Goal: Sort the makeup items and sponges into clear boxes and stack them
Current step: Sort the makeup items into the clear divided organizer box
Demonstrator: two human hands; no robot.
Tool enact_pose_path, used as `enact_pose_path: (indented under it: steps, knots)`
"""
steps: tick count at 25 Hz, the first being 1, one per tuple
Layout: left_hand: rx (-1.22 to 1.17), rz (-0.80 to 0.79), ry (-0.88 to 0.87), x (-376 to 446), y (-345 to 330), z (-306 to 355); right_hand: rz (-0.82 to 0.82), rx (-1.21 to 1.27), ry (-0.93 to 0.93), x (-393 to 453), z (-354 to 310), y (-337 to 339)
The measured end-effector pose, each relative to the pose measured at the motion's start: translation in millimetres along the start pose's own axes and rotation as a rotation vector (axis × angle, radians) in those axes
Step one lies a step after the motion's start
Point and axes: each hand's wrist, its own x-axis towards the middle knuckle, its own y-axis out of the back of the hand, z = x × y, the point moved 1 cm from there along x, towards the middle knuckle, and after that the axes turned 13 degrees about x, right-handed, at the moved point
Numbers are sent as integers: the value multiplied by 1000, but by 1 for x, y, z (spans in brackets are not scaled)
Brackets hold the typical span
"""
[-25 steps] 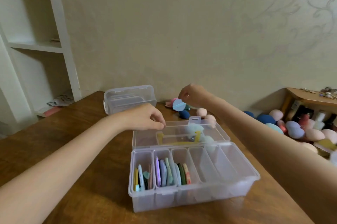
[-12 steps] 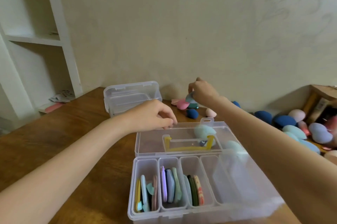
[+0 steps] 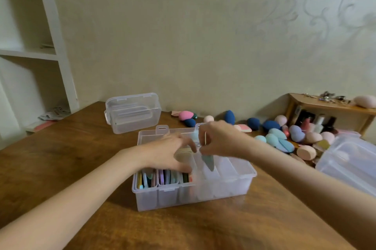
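Back over the divided box (image 3: 240,178), right hand (image 3: 218,139) fingers pinch a blue-green puff (image 3: 209,161).

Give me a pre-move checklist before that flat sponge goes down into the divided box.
1. Right hand pinches the flat grey-green sponge: ok.
2. Sponge hangs over the clear divided plastic box: ok.
3. Compartment beneath it free: cannot tell, blurred.
4. Hinged clear lid open: ok.
5. Left hand clear of the drop path: not ok, its fingers lie over the neighbouring compartment.
6. Box flat on the brown wooden table: ok.
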Motion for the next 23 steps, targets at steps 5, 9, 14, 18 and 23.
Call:
enact_pose_path:
  steps: [5,9,14,18,23]
  knots:
    - [49,31,33,-2,-3,-9,-107,160,-18,-7,2,-26]
    - [-36,74,10,-4,1,-8,-175,165,-10,-4,-2,-14]
    - [-144,169,16,8,19,-26,27,128,-41,61,20,19]
    - [-159,163,18,24,22,-59,20,58,-67,157,40,6]
    - [-229,220,-10,46,22,-84,-221,-238,-157,245,55,-42]
